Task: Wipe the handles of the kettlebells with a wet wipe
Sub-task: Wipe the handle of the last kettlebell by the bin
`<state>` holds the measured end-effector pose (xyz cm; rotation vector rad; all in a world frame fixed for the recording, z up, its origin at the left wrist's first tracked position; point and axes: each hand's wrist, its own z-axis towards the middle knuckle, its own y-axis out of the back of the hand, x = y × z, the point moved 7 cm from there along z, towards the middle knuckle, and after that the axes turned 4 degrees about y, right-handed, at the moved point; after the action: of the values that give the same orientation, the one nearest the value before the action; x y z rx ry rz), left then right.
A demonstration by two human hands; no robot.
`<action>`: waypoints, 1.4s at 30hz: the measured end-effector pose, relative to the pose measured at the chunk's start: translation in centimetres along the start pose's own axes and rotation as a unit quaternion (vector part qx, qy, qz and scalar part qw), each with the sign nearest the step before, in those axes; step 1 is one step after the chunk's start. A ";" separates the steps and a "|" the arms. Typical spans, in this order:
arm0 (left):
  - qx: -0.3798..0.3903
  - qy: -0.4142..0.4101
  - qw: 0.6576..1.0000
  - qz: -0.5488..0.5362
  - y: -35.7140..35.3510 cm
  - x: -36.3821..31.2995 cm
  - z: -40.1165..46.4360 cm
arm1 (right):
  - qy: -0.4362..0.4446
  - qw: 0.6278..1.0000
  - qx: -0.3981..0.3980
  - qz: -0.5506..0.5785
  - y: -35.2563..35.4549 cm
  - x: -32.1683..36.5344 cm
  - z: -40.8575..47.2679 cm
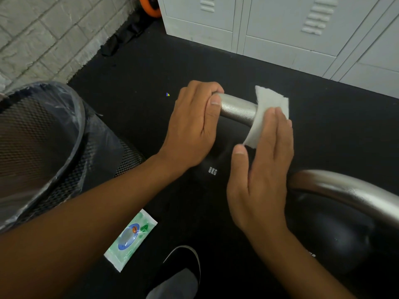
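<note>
Head view: wet wipe (269, 113) draped over the steel handle (237, 108) of the 8KG kettlebell (212, 169), centre frame.
Right hand (261, 169) presses the wipe on the handle's right bend, fingers straight and together, thumb out. Left hand (194, 126) grips the handle's left end, fingers curled round it. Second kettlebell (345, 212) at lower right, touching neither hand. Wipe packet (131, 238) on black floor (151, 72), lower centre; shoe (183, 270) beside it. Mesh bin (43, 147) with liner at left; lockers (280, 29) upper right.
</note>
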<state>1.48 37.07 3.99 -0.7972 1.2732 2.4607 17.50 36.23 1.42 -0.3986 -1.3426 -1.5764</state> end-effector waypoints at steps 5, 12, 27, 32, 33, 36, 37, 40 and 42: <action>0.006 0.011 1.000 -0.009 0.0 -0.1 -0.1 | 0.026 0.999 -0.002 -0.024 0.5 0.6 3.8; 0.011 0.005 1.000 -0.013 -0.1 0.4 0.0 | 0.073 0.986 0.035 -0.145 -0.1 1.8 0.8; 0.041 0.065 0.996 -0.049 -0.2 0.5 0.3 | 0.109 0.980 0.048 -0.159 -0.1 3.0 2.5; 0.015 0.093 0.990 -0.103 0.6 -0.8 1.3 | 0.097 0.989 0.042 -0.100 0.0 3.3 3.1; 0.013 0.066 0.992 -0.105 0.8 -1.5 1.4 | 0.092 0.993 0.040 -0.060 0.2 3.3 3.3; 0.060 -0.031 0.995 -0.071 0.1 -3.7 1.0 | 0.058 0.996 0.012 0.068 1.4 2.8 3.4; 0.089 -0.073 0.992 -0.045 -0.5 -4.6 0.7 | 0.048 0.995 -0.005 0.082 1.8 2.5 3.2; 0.121 -0.175 0.971 0.111 -2.2 -5.6 -0.1 | 0.019 0.997 -0.027 0.074 1.9 1.2 2.2; 0.121 -0.186 0.961 0.164 -2.2 -5.0 -0.3 | -0.008 0.997 -0.013 0.074 1.4 0.3 1.8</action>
<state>6.71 38.20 5.23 -0.0549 1.6094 2.4630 17.94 37.80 3.02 -0.5164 -1.2761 -1.4720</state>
